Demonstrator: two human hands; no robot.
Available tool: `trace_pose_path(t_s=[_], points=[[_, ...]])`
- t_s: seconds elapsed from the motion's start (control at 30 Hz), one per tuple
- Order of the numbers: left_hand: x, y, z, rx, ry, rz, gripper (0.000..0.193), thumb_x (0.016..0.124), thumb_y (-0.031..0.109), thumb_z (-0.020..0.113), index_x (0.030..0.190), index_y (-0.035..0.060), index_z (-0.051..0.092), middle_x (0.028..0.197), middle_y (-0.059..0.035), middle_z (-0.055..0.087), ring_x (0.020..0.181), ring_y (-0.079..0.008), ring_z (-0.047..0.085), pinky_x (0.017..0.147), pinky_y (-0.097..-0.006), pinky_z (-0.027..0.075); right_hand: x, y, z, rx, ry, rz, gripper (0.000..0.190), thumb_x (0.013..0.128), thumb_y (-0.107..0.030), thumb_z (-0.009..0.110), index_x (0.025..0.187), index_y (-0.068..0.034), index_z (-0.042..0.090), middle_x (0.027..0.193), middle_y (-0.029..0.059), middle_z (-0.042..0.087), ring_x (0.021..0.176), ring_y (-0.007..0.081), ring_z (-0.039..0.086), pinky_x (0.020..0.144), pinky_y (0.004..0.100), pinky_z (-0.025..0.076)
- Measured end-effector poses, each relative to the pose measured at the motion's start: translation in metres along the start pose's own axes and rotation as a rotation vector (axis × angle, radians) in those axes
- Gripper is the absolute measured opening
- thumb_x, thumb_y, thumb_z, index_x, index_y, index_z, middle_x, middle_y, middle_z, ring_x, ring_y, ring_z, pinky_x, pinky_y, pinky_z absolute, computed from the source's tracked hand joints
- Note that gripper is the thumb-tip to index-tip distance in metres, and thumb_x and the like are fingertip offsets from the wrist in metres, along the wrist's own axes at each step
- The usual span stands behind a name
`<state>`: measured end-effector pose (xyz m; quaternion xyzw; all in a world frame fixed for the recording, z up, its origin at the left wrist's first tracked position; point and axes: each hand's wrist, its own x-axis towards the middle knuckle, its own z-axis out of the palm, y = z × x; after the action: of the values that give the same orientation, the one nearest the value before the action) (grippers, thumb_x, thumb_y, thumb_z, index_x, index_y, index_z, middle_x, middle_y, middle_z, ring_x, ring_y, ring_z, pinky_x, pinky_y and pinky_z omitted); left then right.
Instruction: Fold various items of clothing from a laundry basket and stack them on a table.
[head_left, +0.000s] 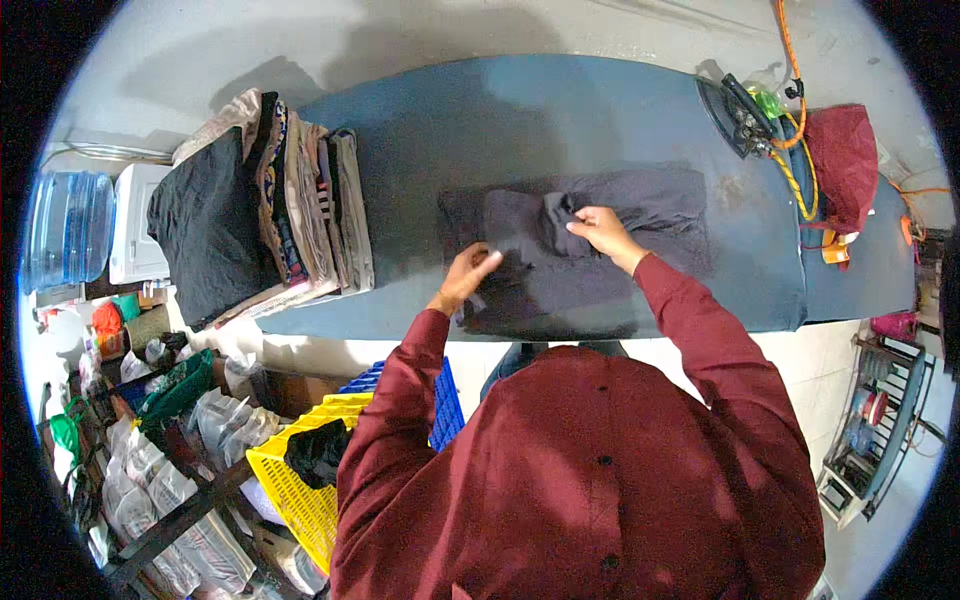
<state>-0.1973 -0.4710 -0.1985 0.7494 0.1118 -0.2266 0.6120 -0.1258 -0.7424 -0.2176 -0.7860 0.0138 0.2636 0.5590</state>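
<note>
A dark grey garment (577, 289) lies partly folded on the blue padded ironing table (442, 135) before me. My right hand (606, 234) pinches a raised fold near the garment's middle between thumb and fingers. Over its left part hovers my left hand (469, 276), slightly blurred, thumb and fingers apart and nothing visible between them. Whether its fingertips touch the cloth cannot be told. Wrinkles run across the garment's upper right part.
Several folded clothes (315, 202) stand stacked at the table's left end. At the back right rests an iron (739, 112) with an orange cord (796, 67), beside a dark red cloth (844, 165). Below left are a yellow plastic basket (300, 495) and bagged clothes (180, 517).
</note>
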Motion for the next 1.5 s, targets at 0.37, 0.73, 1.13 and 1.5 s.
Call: trace_pose_path(t_s=[0.37,0.73,1.13,1.5], points=[[0.003,0.024,0.040,0.758,0.576,0.643,0.022,0.077,0.013,0.056,0.096,0.0041,0.050,0.093,-0.0130,0.052,0.086,-0.0296,0.049,0.074,-0.0400,0.038,-0.002,-0.037,0.012,-0.483,0.266,-0.367,0.011,0.070,-0.013,0.062,0.077,-0.005,0.060,0.070,0.0114,0.056,0.071,0.0276,0.056,0.065,0.0380,0.043],[0.009,0.002,0.052,1.095,0.363,0.407,0.079,0.077,0.049,0.049,0.136,0.0063,0.018,0.143,-0.0101,0.012,0.133,-0.0262,0.007,0.102,-0.0554,0.001,-0.005,-0.040,-0.036,-0.696,0.383,-0.488,0.033,0.076,-0.004,0.048,0.109,-0.005,0.048,0.111,0.0161,0.049,0.100,0.0342,0.046,0.087,0.0436,0.036],[-0.001,0.021,0.056,1.073,0.374,0.491,0.068,0.079,0.036,0.055,0.134,0.0115,0.024,0.142,-0.0066,0.019,0.132,-0.0258,0.011,0.101,-0.0563,0.002,-0.068,0.041,-0.114,-0.678,0.937,0.243,0.071,0.071,-0.039,0.064,0.122,0.001,0.037,0.110,0.0212,0.049,0.103,0.0324,0.046,0.087,0.0434,0.036],[0.062,0.100,0.025,0.021,0.515,0.599,0.043,0.085,0.012,0.049,0.125,0.0004,0.037,0.121,-0.0163,0.047,0.114,-0.0253,0.044,0.095,-0.0341,0.032,-0.063,-0.047,-0.008,-0.196,0.330,-0.133,0.053,0.077,-0.024,0.061,0.119,0.003,0.043,0.108,0.0185,0.055,0.098,0.0233,0.054,0.084,0.0331,0.041]])
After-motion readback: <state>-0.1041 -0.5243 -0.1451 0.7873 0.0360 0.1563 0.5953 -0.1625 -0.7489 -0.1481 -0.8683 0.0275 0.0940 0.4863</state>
